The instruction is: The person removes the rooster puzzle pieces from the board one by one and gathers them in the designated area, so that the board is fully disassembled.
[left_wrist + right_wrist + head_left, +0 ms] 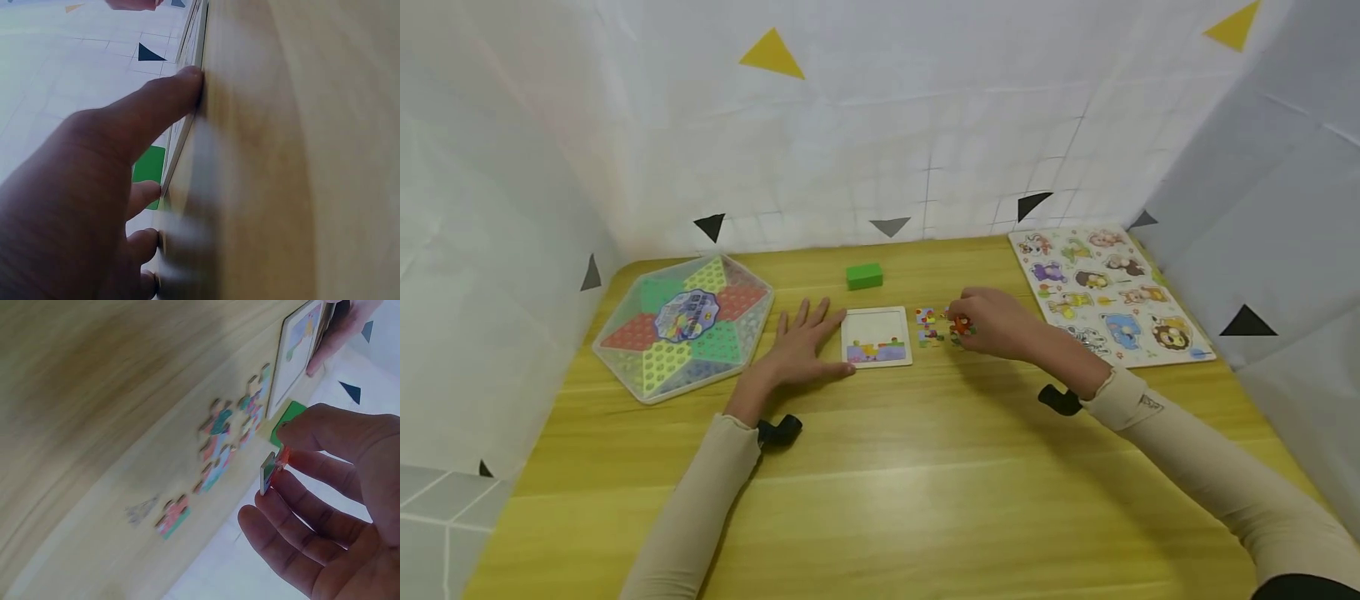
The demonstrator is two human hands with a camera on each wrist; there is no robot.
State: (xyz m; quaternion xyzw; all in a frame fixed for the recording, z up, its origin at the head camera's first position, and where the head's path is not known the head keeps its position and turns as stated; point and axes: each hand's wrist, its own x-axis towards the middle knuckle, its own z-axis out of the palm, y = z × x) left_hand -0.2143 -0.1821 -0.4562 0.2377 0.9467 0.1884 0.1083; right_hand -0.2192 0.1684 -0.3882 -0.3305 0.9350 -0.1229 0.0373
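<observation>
A small square puzzle tray [872,325] lies on the table, with a strip of fitted pieces, mostly lavender, along its near side. My left hand [803,343] rests at the tray's left side with fingers spread; its thumb [159,94] touches the tray edge in the left wrist view. To the right of the tray, my right hand [996,323] pinches a puzzle piece [267,472] between thumb and fingers, above the table. Several loose puzzle pieces [215,470] lie below it, in green, red and blue; the hand hides some in the head view.
A green block [864,277] sits behind the tray. On the left lies a hexagonal Chinese checkers box [651,296]. An animal peg puzzle board [1138,312] lies at the right, near my right forearm. A white sheet wall [880,125] stands behind the table.
</observation>
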